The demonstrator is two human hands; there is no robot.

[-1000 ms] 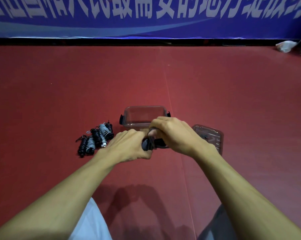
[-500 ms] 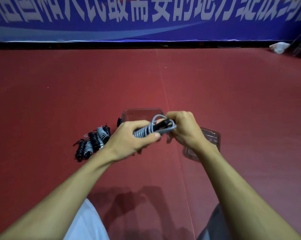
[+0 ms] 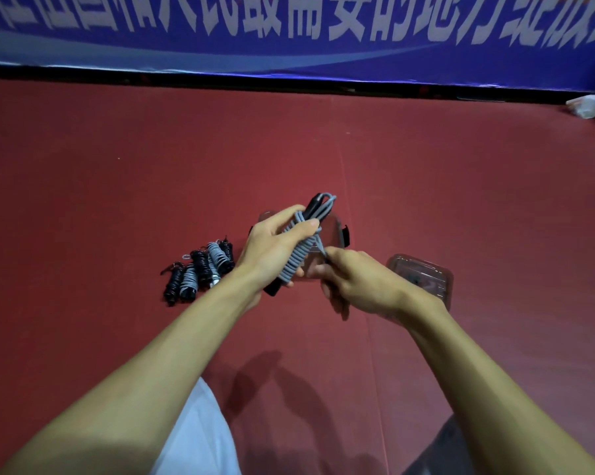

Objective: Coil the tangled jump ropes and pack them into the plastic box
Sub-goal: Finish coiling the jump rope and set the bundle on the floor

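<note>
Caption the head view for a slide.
Left hand holds a grey coiled rope; right hand tucks its end.

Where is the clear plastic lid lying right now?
In the head view, the clear plastic lid lies flat on the red floor, right of the clear plastic box, just beyond the right hand.

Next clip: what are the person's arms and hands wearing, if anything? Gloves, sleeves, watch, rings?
Nothing that shows. The left hand and right hand are bare, with no gloves, and no rings are visible. Both forearms are uncovered to the frame's lower edge: no sleeves, watch or bands in view. Fingernails look short and unpainted.
</note>
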